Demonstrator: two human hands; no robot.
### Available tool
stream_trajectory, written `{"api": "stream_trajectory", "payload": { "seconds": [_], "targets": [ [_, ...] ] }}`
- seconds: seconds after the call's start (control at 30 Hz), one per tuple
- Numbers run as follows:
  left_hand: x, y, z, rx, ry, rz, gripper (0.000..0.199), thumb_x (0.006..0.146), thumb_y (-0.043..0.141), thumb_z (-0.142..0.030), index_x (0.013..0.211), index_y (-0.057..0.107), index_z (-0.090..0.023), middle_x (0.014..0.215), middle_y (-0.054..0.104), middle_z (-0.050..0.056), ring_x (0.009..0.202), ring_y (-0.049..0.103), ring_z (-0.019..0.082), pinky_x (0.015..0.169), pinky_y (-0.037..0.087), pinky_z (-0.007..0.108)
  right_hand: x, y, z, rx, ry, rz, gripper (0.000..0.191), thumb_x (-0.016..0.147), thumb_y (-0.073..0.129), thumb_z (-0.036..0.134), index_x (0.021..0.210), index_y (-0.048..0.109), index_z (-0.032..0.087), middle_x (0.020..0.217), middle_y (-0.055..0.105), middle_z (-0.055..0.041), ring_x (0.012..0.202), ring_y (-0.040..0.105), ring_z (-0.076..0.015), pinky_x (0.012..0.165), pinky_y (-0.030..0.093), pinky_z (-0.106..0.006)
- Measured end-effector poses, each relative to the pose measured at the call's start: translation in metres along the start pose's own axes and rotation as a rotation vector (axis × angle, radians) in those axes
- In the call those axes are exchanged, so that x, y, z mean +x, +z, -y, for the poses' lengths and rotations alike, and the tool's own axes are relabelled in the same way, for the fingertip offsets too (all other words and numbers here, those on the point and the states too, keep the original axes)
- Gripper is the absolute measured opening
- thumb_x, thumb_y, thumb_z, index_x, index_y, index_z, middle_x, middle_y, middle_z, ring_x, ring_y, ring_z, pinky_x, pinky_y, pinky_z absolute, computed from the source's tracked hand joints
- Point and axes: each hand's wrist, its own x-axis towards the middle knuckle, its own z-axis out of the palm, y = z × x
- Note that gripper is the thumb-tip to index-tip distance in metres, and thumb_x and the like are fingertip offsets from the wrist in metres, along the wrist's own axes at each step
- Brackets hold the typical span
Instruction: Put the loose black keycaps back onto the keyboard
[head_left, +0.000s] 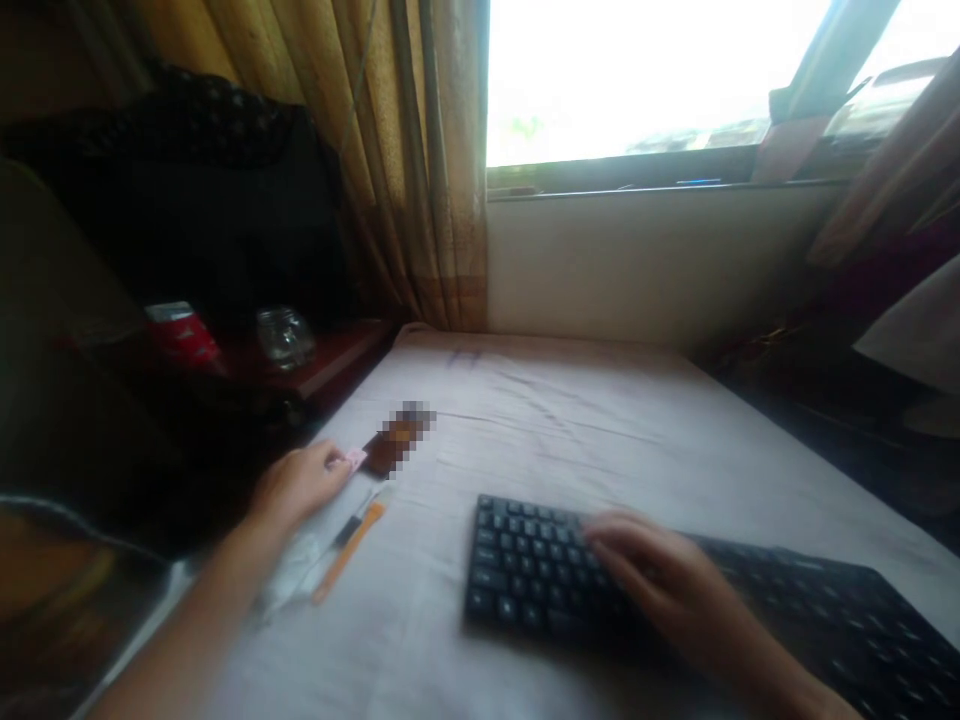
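A: Main thing, where?
B: Black keyboard [525, 560], near right of the pale cloth [420, 630]. Lies at a slant, its right part running to the frame edge.
A: Right hand?
B: Right hand [660, 565] is over the keyboard, left of its middle. Fingers close together, loosely bent. Blurry, so can't tell if they press the keys or grip anything. Forearm crosses above the near edge.
A: Left hand?
B: Left hand [304, 480], at the left side of the cloth, well apart from the keyboard. Thumb and fingers pinch a small pink piece [355, 459]; its free end points away from the hand, toward a brown item [399, 442]. Touching or just beside, can't tell. The brown item is mostly pixelated, flat on the cloth.
A: Other tools?
B: 2, between the left hand and the keyboard: an orange-handled tool [348, 555] and a dark-handled tool [345, 533], side by side, slanting away. Clear plastic [289, 585] next to them, by the left forearm, blurred.
A: Farther out?
B: Dark red table [337, 352] at the left, with a clear jar [285, 338] and a red can-like container [181, 335]. Dark screen [247, 230] behind them, patterned dark cloth [206, 115] draped on top.
A: Back?
B: Gold curtain [420, 130], pale wall [615, 240], bright window [637, 70] above it. Pinkish curtain [870, 175] at the right.
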Motion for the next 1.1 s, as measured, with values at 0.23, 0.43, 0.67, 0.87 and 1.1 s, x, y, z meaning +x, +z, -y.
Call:
{"api": "stream_trajectory", "payload": {
  "seconds": [0.23, 0.43, 0.67, 0.87, 1.1],
  "targets": [
    [-0.017, 0.007, -0.006, 0.196, 0.07, 0.096, 0.029, 0.094, 0.059, -0.044, 0.104, 0.065, -0.017, 0.109, 0.066, 0.007, 0.099, 0.063, 0.022, 0.089, 0.05, 0.044, -0.013, 0.001, -0.011, -0.04, -0.081, -0.099, 0.02, 0.091, 0.057, 0.034, 0.085, 0.075, 0.026, 0.087, 0.076, -0.0039, 0.078, 0.074, -0.0186, 0.072, 0.061, -0.023],
    [-0.04, -0.001, -0.012, 0.256, 0.111, 0.053, 0.023, 0.093, 0.051, -0.039, 0.091, 0.069, -0.024, 0.102, 0.072, 0.006, 0.101, 0.064, 0.025, 0.081, 0.045, 0.034, -0.017, -0.004, -0.014, -0.046, -0.119, -0.14, 0.019, 0.091, 0.058, 0.033, 0.084, 0.075, 0.027, 0.086, 0.076, -0.003, 0.076, 0.074, -0.0176, 0.071, 0.06, -0.021],
    [-0.057, 0.013, -0.017, 0.337, 0.106, 0.138, 0.02, 0.091, 0.053, -0.029, 0.089, 0.07, -0.019, 0.095, 0.072, 0.011, 0.096, 0.067, 0.029, 0.08, 0.047, 0.037, -0.018, -0.002, -0.012, 0.003, -0.121, -0.126, 0.021, 0.091, 0.056, 0.031, 0.082, 0.074, 0.025, 0.082, 0.075, -0.0035, 0.073, 0.073, -0.0173, 0.068, 0.06, -0.021],
    [-0.052, 0.016, -0.023, 0.318, 0.062, 0.215, 0.03, 0.094, 0.06, -0.041, 0.109, 0.064, -0.016, 0.108, 0.067, 0.007, 0.095, 0.066, 0.021, 0.085, 0.054, 0.044, -0.02, -0.005, -0.013, 0.01, -0.058, -0.11, 0.024, 0.091, 0.055, 0.036, 0.082, 0.074, 0.024, 0.082, 0.076, -0.005, 0.073, 0.072, -0.019, 0.069, 0.06, -0.024],
    [-0.042, 0.023, -0.024, 0.243, 0.05, 0.224, 0.034, 0.093, 0.062, -0.037, 0.122, 0.059, -0.018, 0.121, 0.062, 0.009, 0.102, 0.064, 0.023, 0.085, 0.055, 0.044, -0.019, -0.005, -0.008, -0.003, -0.11, -0.084, 0.023, 0.091, 0.053, 0.03, 0.079, 0.071, 0.024, 0.076, 0.074, -0.0022, 0.067, 0.071, -0.0163, 0.063, 0.059, -0.021]
  ]
}}
